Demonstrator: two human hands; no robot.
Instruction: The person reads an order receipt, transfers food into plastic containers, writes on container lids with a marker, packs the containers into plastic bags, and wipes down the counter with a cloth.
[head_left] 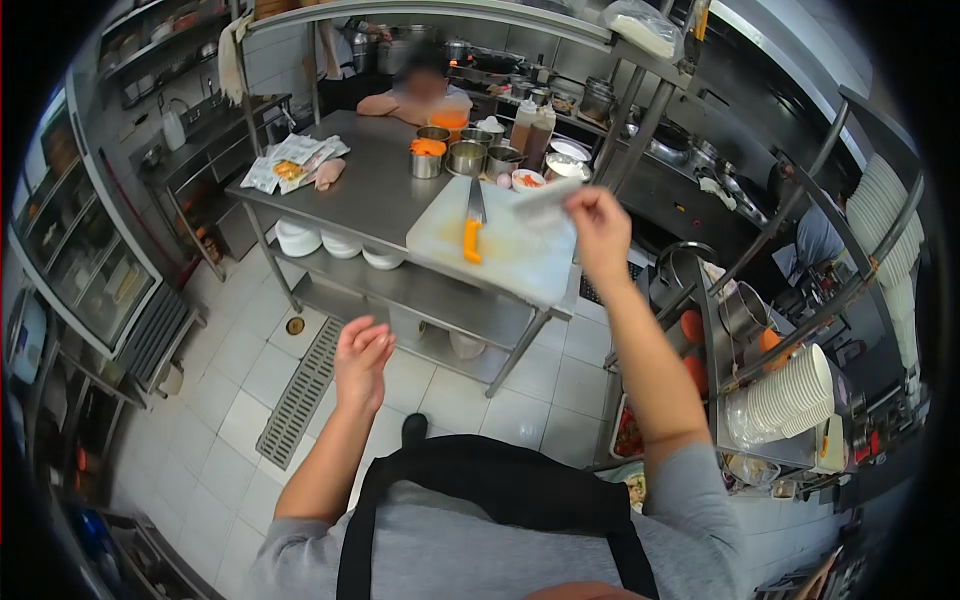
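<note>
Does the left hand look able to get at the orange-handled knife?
Probably yes: the left hand looks empty, and nothing seems to block its way to the orange-handled knife, which lies on the cutting board, handle end nearest.

Can't make out what the right hand point(600, 222) is gripping — it's just a pale smear over the cutting board point(450, 240). The face of the person point(425, 90) behind the table point(375, 185) is blurred too. Contents of the packets point(295, 163) are too small to tell — and dark corners cut off the fridge point(85, 220) at left.
</note>
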